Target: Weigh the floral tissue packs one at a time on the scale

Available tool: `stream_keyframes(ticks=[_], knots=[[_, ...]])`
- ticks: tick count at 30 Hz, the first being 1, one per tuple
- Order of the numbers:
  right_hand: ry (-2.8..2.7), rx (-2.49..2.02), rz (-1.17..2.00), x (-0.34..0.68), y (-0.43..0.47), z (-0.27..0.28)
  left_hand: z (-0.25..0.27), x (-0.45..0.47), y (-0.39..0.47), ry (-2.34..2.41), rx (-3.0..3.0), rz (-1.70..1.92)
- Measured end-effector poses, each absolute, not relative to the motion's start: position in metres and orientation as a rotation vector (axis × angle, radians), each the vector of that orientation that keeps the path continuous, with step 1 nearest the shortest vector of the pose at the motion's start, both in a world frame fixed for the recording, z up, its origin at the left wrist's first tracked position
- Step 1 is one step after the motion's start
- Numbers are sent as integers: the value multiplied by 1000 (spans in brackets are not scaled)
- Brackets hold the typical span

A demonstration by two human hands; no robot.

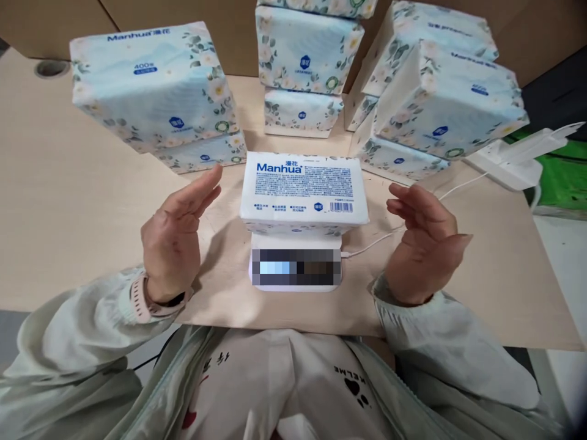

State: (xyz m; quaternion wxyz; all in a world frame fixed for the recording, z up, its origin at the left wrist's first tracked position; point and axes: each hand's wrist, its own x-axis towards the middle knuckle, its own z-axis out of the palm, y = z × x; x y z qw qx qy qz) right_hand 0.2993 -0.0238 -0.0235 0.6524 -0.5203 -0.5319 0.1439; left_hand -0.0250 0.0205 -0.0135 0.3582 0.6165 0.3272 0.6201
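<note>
Both hands [172, 238] [419, 244], grip spread and empty, flank a tissue pack [305, 189] (contents hidden).

Btwn the L hand [172, 244] & R hand [419, 244], it's a white tissue pack [304, 189] w/ blue lettering! Beyond the L, lt-blue packs [153, 91], cream blooms, grey-green leaves; same print on R-side packs [447, 107]. Pink strap [138, 298] at L wrist, pale-green sleeves [87, 330] behind both, beige tabletop [41, 214] below.
</note>
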Motion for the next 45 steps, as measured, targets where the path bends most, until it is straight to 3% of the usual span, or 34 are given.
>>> stream_keyframes(ticks=[45], knots=[[-1199,-1299,420,294,-26,-16,-17,-28,13,748,1599,1303]])
